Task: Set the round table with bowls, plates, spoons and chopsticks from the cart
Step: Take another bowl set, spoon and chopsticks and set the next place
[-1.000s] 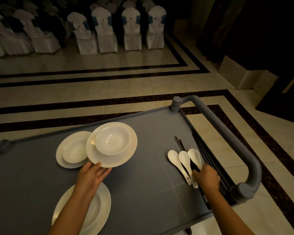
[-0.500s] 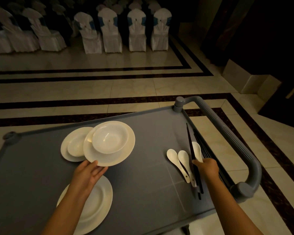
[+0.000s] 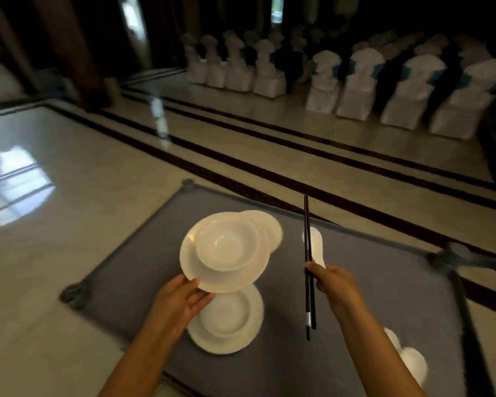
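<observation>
At frame centre, above the cart [image 3: 341,282], the left hand [image 3: 181,299] pinches the rim of a plate [image 3: 209,277] carrying a bowl [image 3: 226,245], level presumably to steady it, while the right hand [image 3: 332,285] grips chopsticks [image 3: 308,267] and a spoon [image 3: 315,245] together.

I see a bowl [image 3: 226,244] on a plate [image 3: 194,267] above the cart [image 3: 355,296]; chopsticks [image 3: 307,253] right of it, another plate [image 3: 229,325] nearer, chairs [image 3: 355,84] far right, perhaps spoons [image 3: 410,359] near right.

White bowl [image 3: 226,244] on plate [image 3: 194,269] held aloft; dark chopsticks [image 3: 307,247] upright with spoon [image 3: 315,246].
</observation>
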{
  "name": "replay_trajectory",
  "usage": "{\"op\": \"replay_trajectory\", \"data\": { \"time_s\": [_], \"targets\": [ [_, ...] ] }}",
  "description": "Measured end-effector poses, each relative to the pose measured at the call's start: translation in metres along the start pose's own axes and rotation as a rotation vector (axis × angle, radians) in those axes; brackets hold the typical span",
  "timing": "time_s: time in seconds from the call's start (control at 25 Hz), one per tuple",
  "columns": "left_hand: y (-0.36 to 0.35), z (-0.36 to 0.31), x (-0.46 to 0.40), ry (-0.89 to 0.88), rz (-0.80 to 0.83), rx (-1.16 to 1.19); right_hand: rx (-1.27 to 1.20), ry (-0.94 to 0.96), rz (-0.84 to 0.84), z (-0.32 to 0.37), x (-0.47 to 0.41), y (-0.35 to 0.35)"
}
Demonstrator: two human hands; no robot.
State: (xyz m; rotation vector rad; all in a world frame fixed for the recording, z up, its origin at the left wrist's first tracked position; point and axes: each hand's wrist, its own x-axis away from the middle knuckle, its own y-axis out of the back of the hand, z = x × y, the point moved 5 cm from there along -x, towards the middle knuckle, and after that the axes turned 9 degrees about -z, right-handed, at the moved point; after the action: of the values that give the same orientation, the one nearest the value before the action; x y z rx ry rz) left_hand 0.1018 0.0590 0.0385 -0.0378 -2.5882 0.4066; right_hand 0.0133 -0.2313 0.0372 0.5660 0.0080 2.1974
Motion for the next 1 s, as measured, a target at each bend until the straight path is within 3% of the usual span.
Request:
{"op": "replay_trajectory", "data": {
  "time_s": [0.4,0.68,1.0],
  "targets": [
    [0.240,-0.052,0.084,-0.200,-0.467,0.333,0.206,0.155,0.621,0.030,0.153,-0.261],
    [0.460,-0.077,0.181,-0.342,-0.745,0.434,0.250,0.116,0.982,-0.025,0.359,-0.450],
    [0.658,-0.082,0.296,-0.396,-1.062,0.612,0.380,0.133,1.337,-0.091,0.590,-0.596]
  ]
}}
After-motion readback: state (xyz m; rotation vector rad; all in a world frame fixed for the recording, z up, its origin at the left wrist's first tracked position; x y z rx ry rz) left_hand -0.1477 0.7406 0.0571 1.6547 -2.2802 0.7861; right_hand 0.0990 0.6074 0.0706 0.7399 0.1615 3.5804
